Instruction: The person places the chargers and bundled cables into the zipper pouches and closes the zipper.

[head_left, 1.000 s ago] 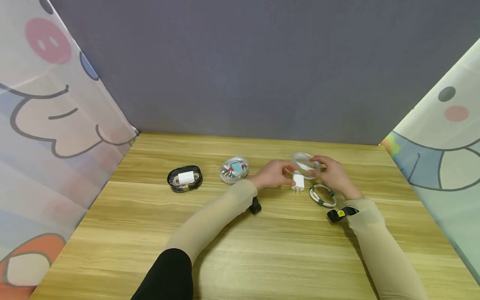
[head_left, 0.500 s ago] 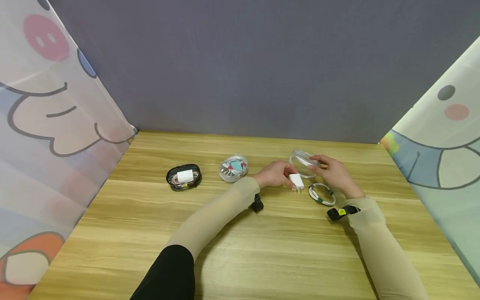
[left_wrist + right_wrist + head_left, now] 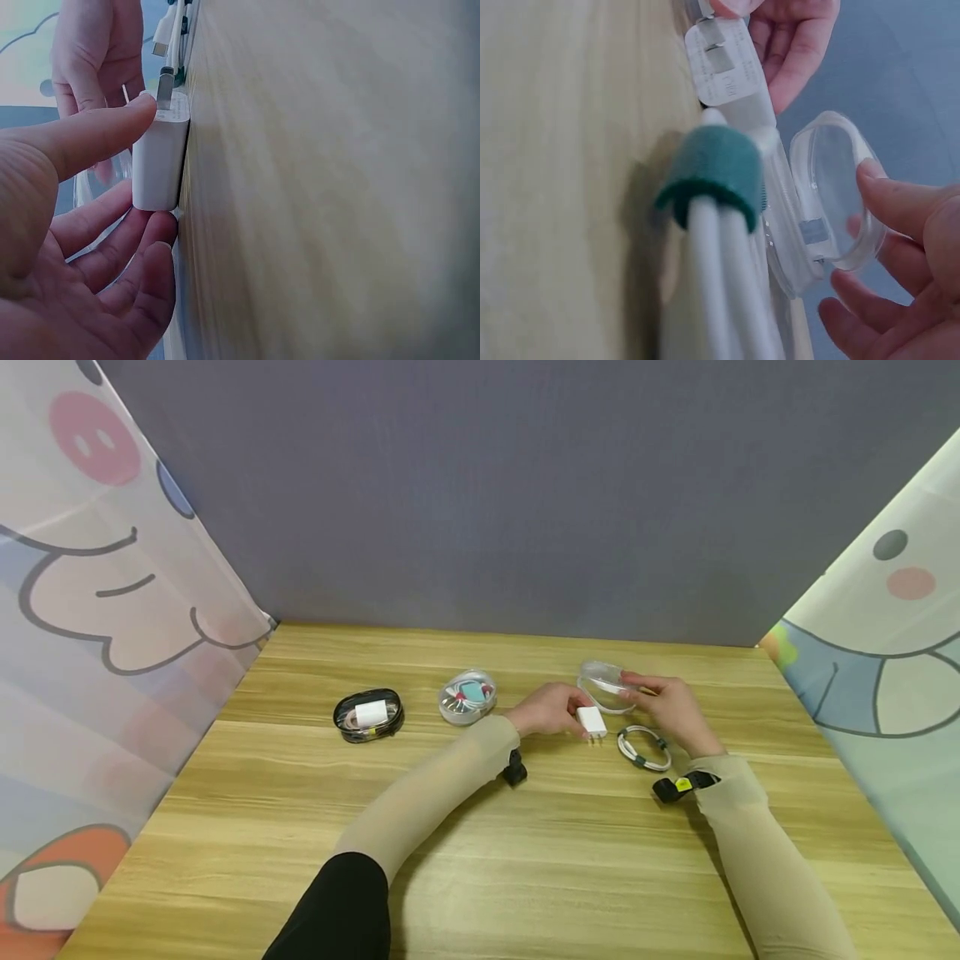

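A white charger plug (image 3: 592, 722) with two metal prongs is pinched between the thumb and fingers of my left hand (image 3: 551, 708), low over the wooden table. Behind it lies a small clear zip case (image 3: 786, 217), its transparent lid (image 3: 832, 187) raised. My right hand (image 3: 667, 710) grips that lid at the edge, thumb on the near side and fingers behind. Just in front of the right hand is a coiled white cable (image 3: 724, 292), bound with dark green ties (image 3: 712, 165). In the left wrist view the plug (image 3: 159, 165) stands with its prongs towards the right hand.
To the left on the table (image 3: 480, 860) lie a black-edged oval case (image 3: 348, 732) with a white plug inside and a round clear case (image 3: 453, 714) holding earphones and a light-blue piece. A grey panel (image 3: 480, 502) closes off the back, with printed cloths at both sides.
My left hand has taken hold of the charger plug and shifted it slightly left and tilted it. My right hand has lifted the case's lid higher. The cable and other cases stay put.
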{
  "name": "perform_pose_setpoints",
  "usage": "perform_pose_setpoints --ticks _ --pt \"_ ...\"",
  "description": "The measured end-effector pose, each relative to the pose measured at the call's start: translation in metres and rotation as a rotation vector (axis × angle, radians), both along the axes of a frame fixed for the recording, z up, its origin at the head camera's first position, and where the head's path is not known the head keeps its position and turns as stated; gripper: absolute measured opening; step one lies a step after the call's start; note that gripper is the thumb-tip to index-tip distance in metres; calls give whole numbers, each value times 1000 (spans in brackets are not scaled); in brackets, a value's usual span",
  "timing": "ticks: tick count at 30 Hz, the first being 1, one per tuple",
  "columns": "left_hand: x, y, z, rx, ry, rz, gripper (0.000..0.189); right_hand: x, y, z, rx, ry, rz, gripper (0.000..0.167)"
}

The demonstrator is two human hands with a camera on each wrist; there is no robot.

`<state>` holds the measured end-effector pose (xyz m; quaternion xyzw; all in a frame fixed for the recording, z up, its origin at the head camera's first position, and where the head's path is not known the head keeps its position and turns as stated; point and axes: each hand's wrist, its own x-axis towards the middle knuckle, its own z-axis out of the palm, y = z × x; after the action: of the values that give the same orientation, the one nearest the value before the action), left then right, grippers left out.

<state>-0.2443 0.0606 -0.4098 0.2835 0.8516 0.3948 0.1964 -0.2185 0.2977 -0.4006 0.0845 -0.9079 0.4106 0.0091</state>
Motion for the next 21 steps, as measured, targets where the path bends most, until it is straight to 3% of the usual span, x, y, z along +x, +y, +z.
perform_pose_setpoints --ticks 4,12,21 --pt "1 -1 0 -12 13 21 44 -1 0 -3 -47 25 -22 40" --pt "-1 -6 0 25 -6 83 44 -2 0 -8 -43 114 -66 33" --pt "-7 -8 4 116 53 174 46 0 -3 -4 19 198 -7 26"
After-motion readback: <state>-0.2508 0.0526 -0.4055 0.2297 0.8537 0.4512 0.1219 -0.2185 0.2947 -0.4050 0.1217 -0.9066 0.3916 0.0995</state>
